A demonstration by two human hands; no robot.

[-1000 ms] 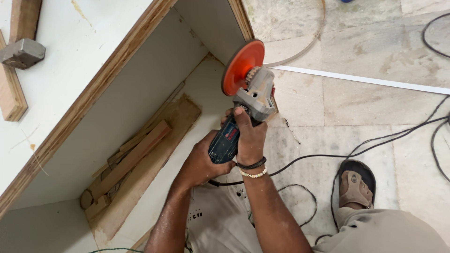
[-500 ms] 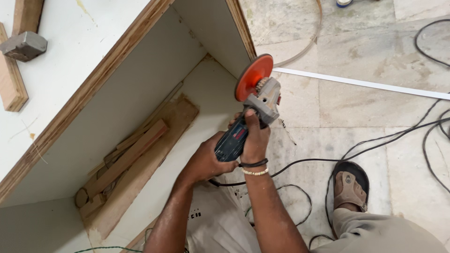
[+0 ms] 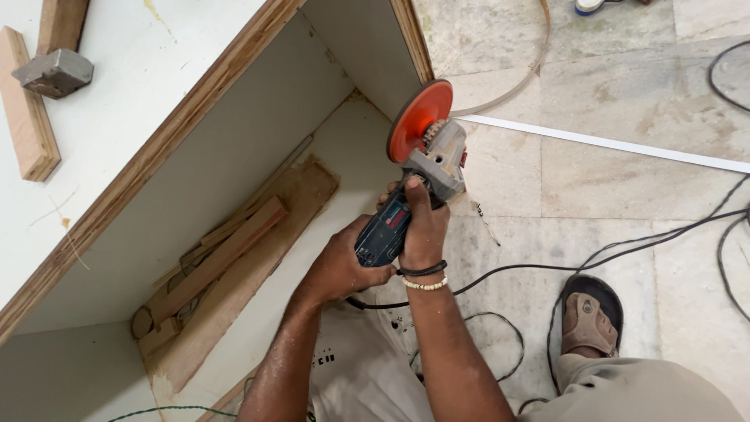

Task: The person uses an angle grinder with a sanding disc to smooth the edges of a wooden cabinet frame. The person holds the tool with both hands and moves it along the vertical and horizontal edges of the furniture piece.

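Tool: grinder (image 3: 414, 187), blue-and-grey body, orange disc (image 3: 420, 119) at the far end.
Tool position: held in the air over the open front corner of the cabinet (image 3: 234, 148), disc just beside the plywood edge (image 3: 412, 39) of the side panel; contact cannot be told.
Long axis: runs from the hands up and slightly right, away from the person; disc stands on edge, face turned left toward the cabinet interior.
Right hand (image 3: 422, 227): wrapped closed around the upper body just behind the gear head, fingers over the top; beaded and dark bands on the wrist.
Left hand (image 3: 340, 266): clamped shut on the tail of the grinder, lower and nearer the body.
Nearer to disc: right hand; left hand trails at the cord end.
Cord (image 3: 547, 266): black, leaves the tail and runs right across the floor (image 3: 625, 195).
Inside cabinet: wood offcuts (image 3: 226, 258) lying in a heap on the bottom panel, well left of the disc.
Cabinet top: hammer (image 3: 53, 72) resting beside a wood strip (image 3: 23, 109), well apart from the hands.
Floor items: white strip (image 3: 609, 142) running right from the cabinet corner; curved thin band (image 3: 516, 82) above it.
Foot: sandal (image 3: 590, 312), right of the arms, among cable loops.
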